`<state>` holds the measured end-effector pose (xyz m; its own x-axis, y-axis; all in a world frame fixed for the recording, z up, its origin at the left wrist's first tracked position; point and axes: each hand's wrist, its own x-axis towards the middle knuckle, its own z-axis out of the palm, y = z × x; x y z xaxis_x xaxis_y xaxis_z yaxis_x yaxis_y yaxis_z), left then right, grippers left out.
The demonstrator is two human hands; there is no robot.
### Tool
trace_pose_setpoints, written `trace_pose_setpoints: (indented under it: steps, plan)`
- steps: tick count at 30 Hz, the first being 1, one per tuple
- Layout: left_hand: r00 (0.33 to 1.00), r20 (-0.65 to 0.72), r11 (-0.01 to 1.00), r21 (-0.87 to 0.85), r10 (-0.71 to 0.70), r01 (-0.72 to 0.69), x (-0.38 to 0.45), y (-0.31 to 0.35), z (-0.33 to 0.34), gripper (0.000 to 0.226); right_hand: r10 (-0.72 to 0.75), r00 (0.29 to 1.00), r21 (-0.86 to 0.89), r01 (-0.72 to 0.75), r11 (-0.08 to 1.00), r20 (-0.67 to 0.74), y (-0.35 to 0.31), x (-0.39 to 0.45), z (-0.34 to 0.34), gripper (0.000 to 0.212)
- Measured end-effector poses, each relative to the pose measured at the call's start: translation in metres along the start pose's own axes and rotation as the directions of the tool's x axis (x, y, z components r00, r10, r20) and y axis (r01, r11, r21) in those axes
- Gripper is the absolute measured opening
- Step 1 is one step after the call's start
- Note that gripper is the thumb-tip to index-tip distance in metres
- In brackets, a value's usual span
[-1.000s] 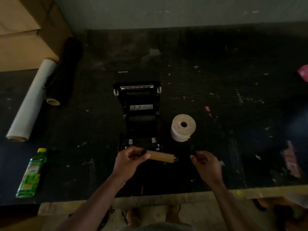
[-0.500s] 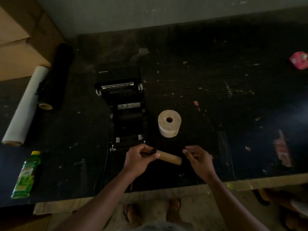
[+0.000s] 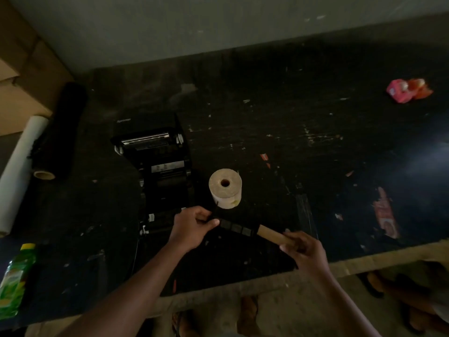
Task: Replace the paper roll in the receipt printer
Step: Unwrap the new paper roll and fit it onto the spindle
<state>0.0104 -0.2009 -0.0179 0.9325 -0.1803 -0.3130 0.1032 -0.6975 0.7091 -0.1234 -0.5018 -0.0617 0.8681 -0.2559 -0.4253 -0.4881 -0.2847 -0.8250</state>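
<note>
The black receipt printer (image 3: 161,171) sits open on the dark table, lid tipped back, its paper bay bare. A full paper roll (image 3: 225,188) stands on end just right of it. Near the table's front, my left hand (image 3: 192,227) pinches the end of a black spindle (image 3: 237,227). My right hand (image 3: 303,249) grips a brown cardboard core (image 3: 272,235), which sits over only the spindle's right end. Most of the black rod is exposed between my hands.
A white film roll (image 3: 18,166) and a black roll (image 3: 60,132) lie at the left beside cardboard boxes (image 3: 21,76). A green bottle (image 3: 14,280) lies at the front left. A pink wrapper (image 3: 408,90) is at the far right. The table edge (image 3: 364,259) runs under my right hand.
My right hand has closed on the cardboard core and slid it rightward along the black spindle, baring the rod. My left hand keeps hold of the spindle's left end. The view shifted.
</note>
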Motion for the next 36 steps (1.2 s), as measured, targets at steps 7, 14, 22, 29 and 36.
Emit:
trace_pose_setpoints:
  steps: [7, 14, 22, 29, 36]
  plan:
    - [0.989, 0.135, 0.949, 0.317, -0.052, 0.006, 0.018, 0.01, 0.032, 0.034, -0.028, 0.988, -0.123, 0.01, 0.992, -0.151, -0.001, 0.008, 0.028, 0.035]
    - [0.991, 0.116, 0.829, 0.545, 0.071, -0.123, 0.028, 0.019, 0.043, 0.03, -0.121, 0.988, -0.322, 0.085, 0.943, -0.095, -0.008, 0.01, 0.064, 0.032]
    - [0.964, -0.117, 0.808, 0.574, 0.238, -0.13, 0.063, 0.061, 0.02, 0.067, -0.1, 0.99, -0.383, 0.052, 0.922, -0.105, -0.011, 0.013, 0.072, 0.033]
    - [0.997, 0.049, 0.753, 0.653, 0.061, -0.078, 0.093, 0.08, 0.024, 0.058, -0.081, 0.989, -0.352, 0.033, 0.935, -0.122, -0.005, 0.014, 0.077, 0.034]
    - [0.999, -0.047, 0.972, 0.233, -0.018, 0.028, 0.104, 0.06, 0.0, 0.035, -0.194, 0.949, -0.39, 0.086, 0.917, -0.247, -0.031, 0.016, 0.068, 0.051]
